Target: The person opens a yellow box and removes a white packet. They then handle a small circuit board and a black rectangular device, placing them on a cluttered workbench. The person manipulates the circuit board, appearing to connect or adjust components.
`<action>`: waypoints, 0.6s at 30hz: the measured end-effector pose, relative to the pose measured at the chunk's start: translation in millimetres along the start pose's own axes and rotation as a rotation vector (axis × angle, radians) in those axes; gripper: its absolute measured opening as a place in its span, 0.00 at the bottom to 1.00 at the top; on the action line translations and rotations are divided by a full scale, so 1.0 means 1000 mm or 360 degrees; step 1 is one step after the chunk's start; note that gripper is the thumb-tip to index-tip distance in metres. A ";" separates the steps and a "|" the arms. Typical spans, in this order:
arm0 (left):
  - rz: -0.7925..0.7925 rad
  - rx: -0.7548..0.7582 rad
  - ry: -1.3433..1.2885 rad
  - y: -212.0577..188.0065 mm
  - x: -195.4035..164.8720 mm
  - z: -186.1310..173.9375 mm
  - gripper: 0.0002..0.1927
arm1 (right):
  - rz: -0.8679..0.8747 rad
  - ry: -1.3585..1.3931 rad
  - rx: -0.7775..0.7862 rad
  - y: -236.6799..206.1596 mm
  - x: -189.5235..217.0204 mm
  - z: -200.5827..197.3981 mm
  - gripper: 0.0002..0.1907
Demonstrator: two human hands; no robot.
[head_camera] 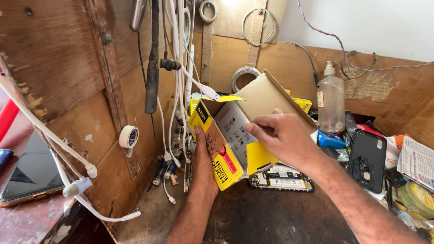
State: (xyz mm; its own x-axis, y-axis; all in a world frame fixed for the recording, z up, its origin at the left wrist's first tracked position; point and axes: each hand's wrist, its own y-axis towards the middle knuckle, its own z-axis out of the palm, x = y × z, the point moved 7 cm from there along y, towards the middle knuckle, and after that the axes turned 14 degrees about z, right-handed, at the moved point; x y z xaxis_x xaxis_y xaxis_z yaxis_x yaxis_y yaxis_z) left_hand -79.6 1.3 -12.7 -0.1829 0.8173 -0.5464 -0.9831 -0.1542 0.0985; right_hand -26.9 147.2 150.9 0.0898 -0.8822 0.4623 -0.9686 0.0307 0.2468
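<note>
A yellow and grey cardboard box [228, 144] is held up above the dark worktop [271, 217], tilted, with its brown flap [266, 97] already folded open toward 1 o'clock; nothing is seen drawn out of it yet, and its inside is hidden from view. The left hand [205, 167] is closed around the box's lower yellow end, at about 7 o'clock of the box, thumb laid along the side. The right hand [282, 135] is set against the open end at 3 o'clock, its fingers [260, 131] curled over the grey face at the box's mouth, gripping that edge. Below the box, at 5 o'clock, an opened phone [280, 180] lies on the worktop, and a clear plastic bottle [331, 99] stands at 2 o'clock.
</note>
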 end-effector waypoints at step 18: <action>-0.0026 -0.0034 0.0052 -0.002 0.001 -0.002 0.46 | 0.0259 -0.0134 0.0012 0.006 -0.021 0.008 0.12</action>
State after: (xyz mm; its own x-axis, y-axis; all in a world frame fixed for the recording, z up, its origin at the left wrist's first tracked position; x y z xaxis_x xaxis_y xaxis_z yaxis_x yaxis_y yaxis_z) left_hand -78.3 1.4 -15.6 -0.1664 0.8011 -0.5749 -0.9856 -0.1531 0.0719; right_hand -36.7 162.4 136.2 -0.0875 -0.9020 0.4227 -0.9705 0.1730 0.1682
